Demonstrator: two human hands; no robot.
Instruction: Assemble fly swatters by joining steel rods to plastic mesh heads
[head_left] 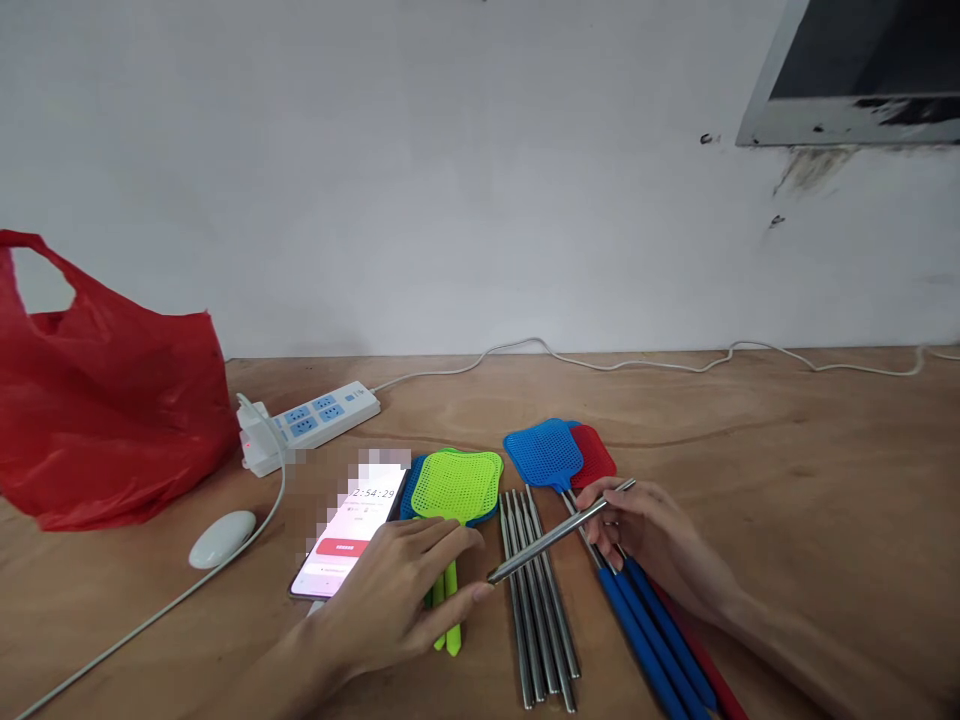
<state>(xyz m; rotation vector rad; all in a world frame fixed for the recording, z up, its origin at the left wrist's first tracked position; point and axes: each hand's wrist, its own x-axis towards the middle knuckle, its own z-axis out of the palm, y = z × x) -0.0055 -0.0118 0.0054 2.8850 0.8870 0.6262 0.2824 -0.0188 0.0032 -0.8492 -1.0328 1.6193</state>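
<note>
My right hand (651,532) is closed round a thin steel rod (559,533) and holds it slanted above the table, one end pointing toward my left thumb. My left hand (401,598) lies over the green handles of the green fly-swatter heads (459,485), its fingers bent loosely, nothing clearly gripped. Between my hands several more steel rods (538,600) lie side by side. Under my right hand are assembled swatters with blue and red heads (555,452) and blue handles (652,640).
A lit phone (349,535) lies left of my left hand. Further left are a white oval object (223,538), a white power strip (311,422) with its cable, and a red plastic bag (105,400). The wooden table (787,450) meets a white wall.
</note>
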